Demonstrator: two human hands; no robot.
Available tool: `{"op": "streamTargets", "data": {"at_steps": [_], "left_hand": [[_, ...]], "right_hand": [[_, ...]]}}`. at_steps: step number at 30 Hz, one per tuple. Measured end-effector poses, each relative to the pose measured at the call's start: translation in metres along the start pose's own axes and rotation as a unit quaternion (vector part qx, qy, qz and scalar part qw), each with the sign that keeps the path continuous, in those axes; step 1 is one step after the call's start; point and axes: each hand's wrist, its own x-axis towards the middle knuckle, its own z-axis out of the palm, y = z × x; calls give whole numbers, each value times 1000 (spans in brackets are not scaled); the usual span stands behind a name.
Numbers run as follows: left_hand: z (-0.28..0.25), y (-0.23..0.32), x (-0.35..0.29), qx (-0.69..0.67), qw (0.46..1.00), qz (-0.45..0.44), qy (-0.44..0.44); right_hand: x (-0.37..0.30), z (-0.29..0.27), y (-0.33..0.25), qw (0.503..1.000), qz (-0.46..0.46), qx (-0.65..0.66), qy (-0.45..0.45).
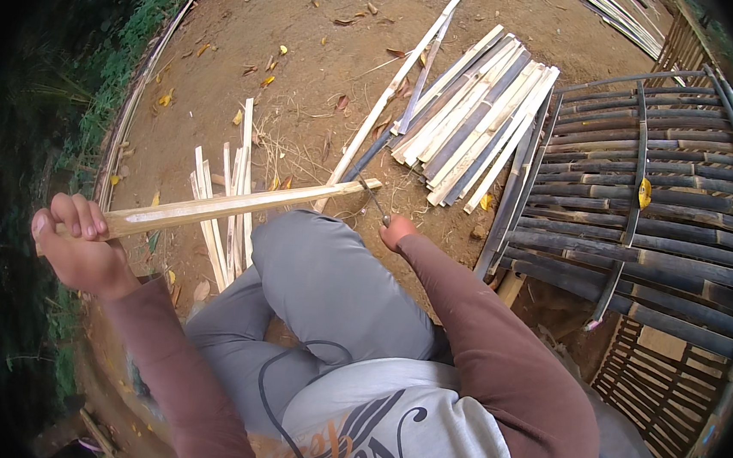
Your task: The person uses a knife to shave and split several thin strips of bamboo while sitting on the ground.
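My left hand is closed around the near end of a long pale bamboo strip. The strip runs across above my bent knee, its far end pointing right. My right hand grips a knife by its handle, and the thin dark blade lies against the strip's far end. Behind that end, a dark bamboo pole slants up from the ground. A loose bundle of shorter pale bamboo slats lies beyond my left knee, partly hidden by the strip and my leg.
A larger pile of pale and dark bamboo slats lies ahead on the brown soil, beside a long pale slat. At my right is a dark bamboo slatted rack. Green plants edge the left side.
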Motion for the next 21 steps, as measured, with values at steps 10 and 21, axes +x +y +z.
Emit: {"op": "streamTargets", "data": {"at_steps": [10, 21], "left_hand": [[-19, -1, -4, 1, 1000, -5, -3], [-33, -4, 3, 26, 1000, 0, -17]], "right_hand": [[-17, -24, -63, 997, 8, 39, -69], [-31, -15, -86, 997, -42, 14, -59]]}}
